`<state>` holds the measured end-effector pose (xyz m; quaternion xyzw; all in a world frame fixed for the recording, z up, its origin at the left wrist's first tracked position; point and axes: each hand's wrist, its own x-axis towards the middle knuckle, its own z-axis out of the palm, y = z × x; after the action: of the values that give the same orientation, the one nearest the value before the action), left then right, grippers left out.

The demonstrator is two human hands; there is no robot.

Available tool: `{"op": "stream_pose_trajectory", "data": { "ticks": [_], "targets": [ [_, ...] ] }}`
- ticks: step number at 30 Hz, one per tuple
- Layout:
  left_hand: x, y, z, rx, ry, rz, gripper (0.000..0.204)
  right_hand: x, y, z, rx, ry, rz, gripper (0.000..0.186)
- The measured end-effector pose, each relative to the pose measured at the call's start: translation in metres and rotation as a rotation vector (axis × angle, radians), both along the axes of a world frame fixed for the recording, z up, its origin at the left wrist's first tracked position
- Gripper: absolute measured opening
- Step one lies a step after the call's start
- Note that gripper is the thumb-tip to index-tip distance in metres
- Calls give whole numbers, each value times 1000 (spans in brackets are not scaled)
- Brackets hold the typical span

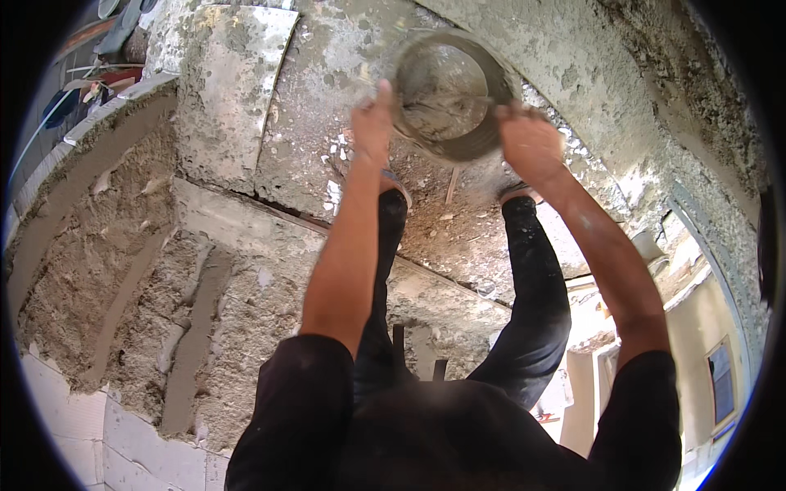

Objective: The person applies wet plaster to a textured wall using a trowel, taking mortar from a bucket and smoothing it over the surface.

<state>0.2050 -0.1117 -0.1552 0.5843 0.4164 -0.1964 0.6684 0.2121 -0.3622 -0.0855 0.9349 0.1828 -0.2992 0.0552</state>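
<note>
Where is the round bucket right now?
In the head view, the bucket is near the top, slightly right of centre, between the left hand and the right hand.

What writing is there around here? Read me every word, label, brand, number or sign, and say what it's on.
None that I can read anywhere in this picture.
Mortar-smeared bucket: blurred; no lettering can be made out.
Black T-shirt: no lettering visible.
Clutter at upper left: too small to tell.
Framed dark panel at far right: too small to tell.
</note>
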Motion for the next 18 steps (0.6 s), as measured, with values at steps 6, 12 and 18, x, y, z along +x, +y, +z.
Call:
{"op": "stream_pose_trajectory", "data": {
  "ticks": [6, 12, 18],
  "targets": [
    [-47, -96, 22, 230, -243, -119, 36, -18, -25, -71, -26, 347, -475, 21],
    [-54, -87, 24, -26, -125, 125, 42, -68, -49, -84, 539, 358, -461, 48],
    [-33, -45, 13, -10, -16, 56, 45, -61, -80, -34, 524, 259, -447, 43]
  ]
}}
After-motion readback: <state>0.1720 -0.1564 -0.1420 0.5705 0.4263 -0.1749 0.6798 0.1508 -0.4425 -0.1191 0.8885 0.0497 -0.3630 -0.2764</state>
